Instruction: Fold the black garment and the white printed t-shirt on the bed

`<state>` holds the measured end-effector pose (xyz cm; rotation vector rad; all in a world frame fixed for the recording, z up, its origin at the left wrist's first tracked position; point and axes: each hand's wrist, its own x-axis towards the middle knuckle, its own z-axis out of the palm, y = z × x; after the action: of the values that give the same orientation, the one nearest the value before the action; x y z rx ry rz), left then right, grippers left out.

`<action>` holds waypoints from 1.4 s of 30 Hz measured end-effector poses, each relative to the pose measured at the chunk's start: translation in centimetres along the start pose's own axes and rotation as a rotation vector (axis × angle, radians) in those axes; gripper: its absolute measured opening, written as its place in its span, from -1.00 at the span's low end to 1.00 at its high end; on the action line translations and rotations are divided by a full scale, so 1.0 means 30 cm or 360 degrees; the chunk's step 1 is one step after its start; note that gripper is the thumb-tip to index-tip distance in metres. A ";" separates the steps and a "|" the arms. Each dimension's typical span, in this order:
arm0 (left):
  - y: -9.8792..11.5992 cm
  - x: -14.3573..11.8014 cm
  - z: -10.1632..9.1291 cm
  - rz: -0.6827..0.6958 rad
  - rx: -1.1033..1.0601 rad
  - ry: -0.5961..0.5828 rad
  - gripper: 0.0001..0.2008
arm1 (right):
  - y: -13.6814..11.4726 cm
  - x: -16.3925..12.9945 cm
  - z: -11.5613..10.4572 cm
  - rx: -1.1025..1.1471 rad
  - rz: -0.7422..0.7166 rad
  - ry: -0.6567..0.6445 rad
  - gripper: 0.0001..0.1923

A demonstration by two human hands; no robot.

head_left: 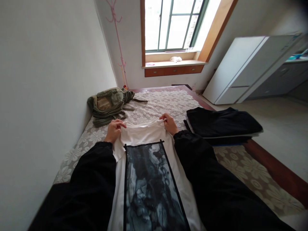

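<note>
A white T-shirt [144, 132] with a large dark marbled print framed in black stretches towards me, its neckline at the far end. My left hand [115, 131] pinches the shirt's left shoulder. At the opposite shoulder, my right hand [169, 124] grips the fabric between thumb and fingers. The cloth spans the gap between both hands, and a short sleeve hangs below my left wrist. The shirt's lower end runs out of view at the bottom. Black sleeves cover both my arms.
A table with a floral cloth [166, 99] lies beneath. An olive backpack [108, 104] rests by the left wall. Folded black clothes [222, 123] are stacked at the right edge. Beyond stand a pink coat rack [117, 35], a window sill [163, 64] and a white fridge [240, 67].
</note>
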<state>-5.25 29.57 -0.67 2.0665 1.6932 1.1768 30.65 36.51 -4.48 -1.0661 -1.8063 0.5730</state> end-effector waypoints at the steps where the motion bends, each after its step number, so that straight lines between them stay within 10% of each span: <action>1: 0.000 0.000 -0.001 0.0020 0.0038 0.0026 -0.67 | -0.002 -0.001 -0.001 0.0014 -0.0011 -0.0006 -0.79; 19: 0.026 -0.011 -0.002 -0.0374 -0.0589 0.0113 -0.77 | 0.004 -0.002 -0.008 -0.0090 0.0018 -0.0028 -0.79; 34: 0.042 -0.005 0.012 -0.0554 -0.0247 -0.0327 -0.65 | 0.013 0.003 -0.002 -0.0208 -0.0028 0.0038 -0.54; 42: 0.032 0.008 0.016 -0.0432 -0.0289 -0.0134 -0.52 | 0.022 0.009 0.002 -0.0303 -0.0100 0.0043 -0.39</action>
<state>-4.22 29.64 -0.27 1.6933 1.6937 1.0952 30.82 37.10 -4.87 -1.1335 -1.8919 0.3521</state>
